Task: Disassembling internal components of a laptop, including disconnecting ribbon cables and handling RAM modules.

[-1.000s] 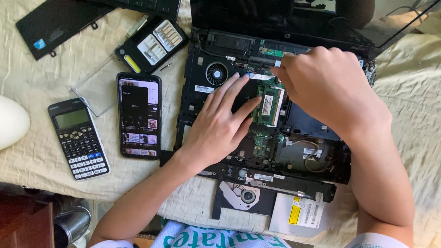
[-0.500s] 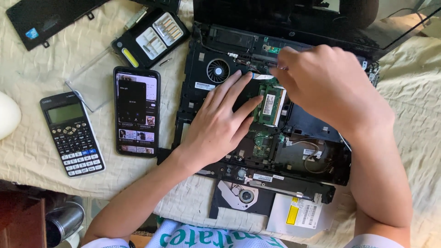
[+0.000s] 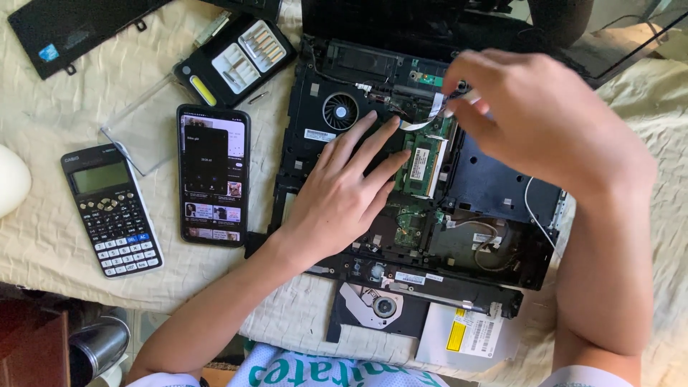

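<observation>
Head view, near edge: silver optical drive (image 3: 466, 337) on cream cloth (image 3: 43, 236), white rectangular label with yellow strip at its left end; beside it, opened drive mechanism (image 3: 376, 308), black. Further up: opened laptop base (image 3: 487, 193), small white sticker below round fan (image 3: 340, 112), green memory module (image 3: 424, 166) at centre. Left hand (image 3: 344, 197) flat on the base, fingers spread and extended, gripping nothing, fingertips just beside the module. Right hand (image 3: 545, 122) above the base, fingers pinched on pale flat ribbon cable (image 3: 433, 111), which curves down to the board. Left of laptop: phone (image 3: 213, 175), screen lit; calculator (image 3: 111, 209). Far: black bit case (image 3: 236, 57) with yellow bar; black panel (image 3: 72, 25), small blue square sticker. Versus half a second ago: right hand raised off the board, cable lifted; left hand unmoved.
</observation>
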